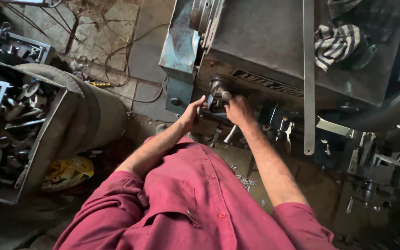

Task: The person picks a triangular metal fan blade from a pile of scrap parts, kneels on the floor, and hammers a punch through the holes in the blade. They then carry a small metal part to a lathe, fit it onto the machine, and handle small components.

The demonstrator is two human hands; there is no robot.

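Note:
I look down over my red shirt at the front of a large grey metal lathe [265, 41]. My left hand [193, 112] and my right hand [238, 110] both reach to a cluster of control levers [218, 89] on the machine's front face. My right hand is closed around a lever with a round metal knob [226, 95]. My left hand's fingers curl against the left side of the same cluster; what they grip is hidden. More handles [230, 134] hang just below the hands.
An open metal tray [5, 120] full of tools and scrap stands at the left, beside a rolled grey sheet [96, 109]. A striped cloth [336, 41] lies on the machine top. A flat metal bar [308, 78] hangs down. Cables [130, 69] cross the stone floor.

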